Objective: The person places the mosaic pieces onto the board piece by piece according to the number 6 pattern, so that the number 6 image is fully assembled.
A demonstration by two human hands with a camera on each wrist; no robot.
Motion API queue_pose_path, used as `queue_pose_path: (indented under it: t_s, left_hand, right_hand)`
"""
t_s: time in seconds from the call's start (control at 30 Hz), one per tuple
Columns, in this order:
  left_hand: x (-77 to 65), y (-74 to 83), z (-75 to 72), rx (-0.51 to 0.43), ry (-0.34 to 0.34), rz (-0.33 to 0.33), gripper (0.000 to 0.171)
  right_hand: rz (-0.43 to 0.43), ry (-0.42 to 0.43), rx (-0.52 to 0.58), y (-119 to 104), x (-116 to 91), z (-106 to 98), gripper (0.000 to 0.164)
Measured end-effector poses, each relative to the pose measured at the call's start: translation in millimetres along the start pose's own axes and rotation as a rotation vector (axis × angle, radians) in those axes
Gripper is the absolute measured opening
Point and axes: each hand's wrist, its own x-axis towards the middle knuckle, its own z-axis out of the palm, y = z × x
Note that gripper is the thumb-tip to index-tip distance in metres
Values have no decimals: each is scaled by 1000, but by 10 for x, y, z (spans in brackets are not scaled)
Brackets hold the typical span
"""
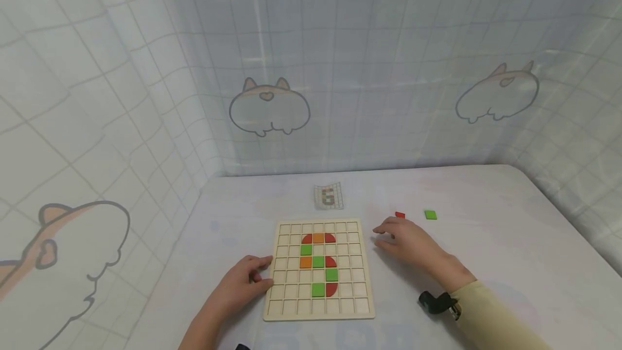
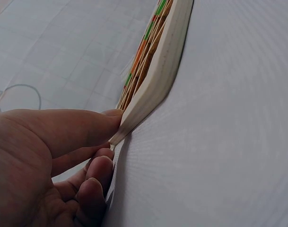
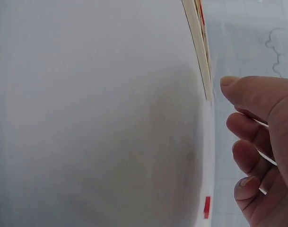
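Observation:
A pale wooden grid board [image 1: 288, 307] lies on the table. Red quarter-round, orange square and green square tiles [image 1: 318, 262] sit in its cells, forming a curved figure. At the board's left edge rests my left hand [image 1: 243, 282], thumb and index finger apart along the side; in the left wrist view the thumb [image 2: 82, 125] touches the rim [image 2: 167, 66]. My right hand [image 1: 408, 242] hovers right of the board with relaxed, bent fingers and nothing between them. Just behind it lies a red tile [image 1: 400, 214], partly hidden by the hand and also visible in the right wrist view.
A loose green tile [image 1: 430, 214] lies at the back right of the table. Behind the board is a small printed card [image 1: 329, 196] with a similar coloured figure on a grid. White patterned curtains [image 1: 379, 69] enclose the table at the back and sides.

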Motion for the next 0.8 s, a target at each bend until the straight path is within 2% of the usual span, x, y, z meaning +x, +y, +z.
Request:
queue_pose_path:
  t_s: [0.1, 0.33, 0.6, 0.8]
  left_hand:
    - [-5, -1, 0, 0, -2, -1, 54]
    - [-22, 16, -17, -18, 1, 20, 52]
    - [-23, 7, -14, -23, 7, 31, 52]
    - [-7, -14, -5, -27, 4, 26, 53]
  right_hand:
    - [-8, 23, 12, 102, 6, -23, 30]
    - [75, 65, 109, 379, 37, -77, 31]
    - [173, 50, 64, 556, 67, -154, 25]
    - [165, 34, -1, 658, 66, -189, 33]
